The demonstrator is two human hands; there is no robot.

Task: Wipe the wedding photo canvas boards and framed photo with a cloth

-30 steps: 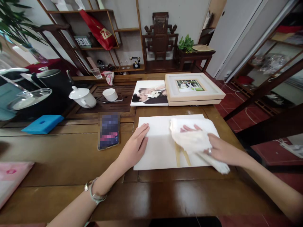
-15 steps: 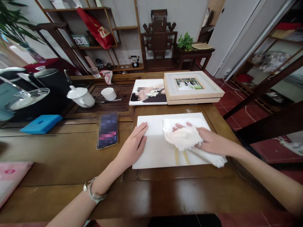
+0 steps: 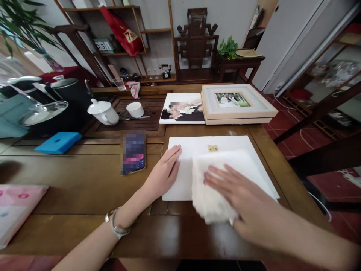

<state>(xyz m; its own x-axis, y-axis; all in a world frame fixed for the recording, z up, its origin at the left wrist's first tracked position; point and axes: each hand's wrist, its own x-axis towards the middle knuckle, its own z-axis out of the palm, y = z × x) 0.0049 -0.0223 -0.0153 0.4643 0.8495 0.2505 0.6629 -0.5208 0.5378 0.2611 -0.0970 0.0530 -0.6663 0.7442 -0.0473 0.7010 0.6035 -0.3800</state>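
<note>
A white rectangular board (image 3: 184, 188) lies flat on the table in front of me. Near its far edge sits a small brass-coloured hanger plate (image 3: 213, 148). My left hand (image 3: 166, 169) rests on the board's left edge, fingers stretched out flat. My right hand (image 3: 229, 192), blurred by motion, has its fingers spread over a crumpled white tissue (image 3: 207, 203) and presses it over the near part of the board. The tissue overhangs the board's near edge and hides part of its surface. The right thumb is mostly hidden.
Beyond the board are a photo panel (image 3: 183, 117) and a wooden picture frame (image 3: 239, 119). To the left lie a phone (image 3: 133, 152), a blue block (image 3: 59, 143) and a pink package (image 3: 22, 210). A lidded white teapot (image 3: 105, 113) and a cup (image 3: 135, 109) stand near the tea tray (image 3: 124, 125).
My right hand has moved the tissue nearer to me, past the board's near edge, uncovering the hanger plate. My left hand stays on the board. The view has shifted slightly.
</note>
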